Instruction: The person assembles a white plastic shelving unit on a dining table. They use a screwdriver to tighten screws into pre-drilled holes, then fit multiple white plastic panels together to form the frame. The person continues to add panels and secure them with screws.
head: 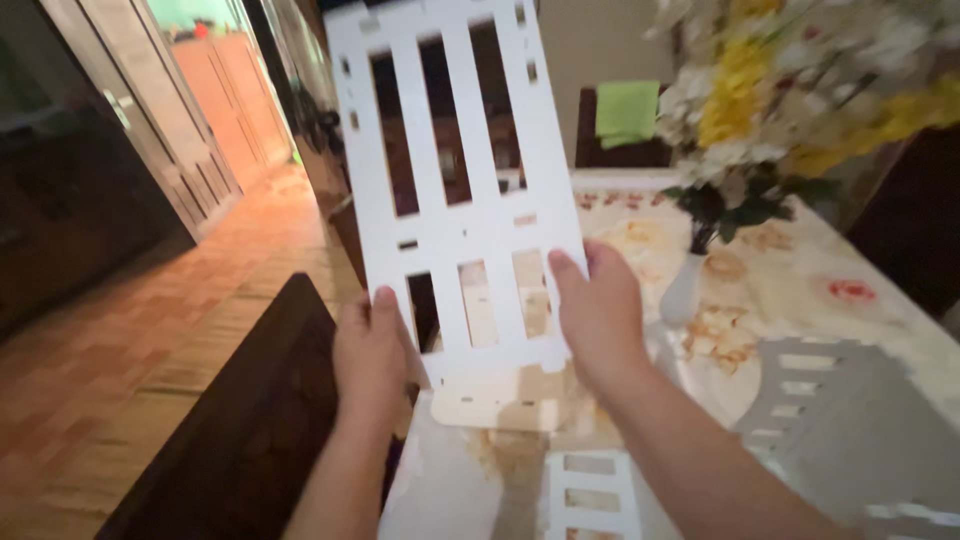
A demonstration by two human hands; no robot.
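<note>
I hold a white plastic panel (450, 200) with long slotted openings upright in front of me, over the near edge of the table (880, 330). My left hand (368, 350) grips its lower left edge, thumb on the front. On the lower right edge sits my right hand (600, 315), fingers wrapped round it. The panel's top reaches past the frame's upper edge.
More slotted panels lie on the floral tablecloth: a grey one (850, 430) at the right, a white one (590, 495) near my forearms. A vase of yellow and white flowers (760, 120) stands behind. A dark chair back (250, 430) is at the left; a green cloth (627, 110) hangs on a far chair.
</note>
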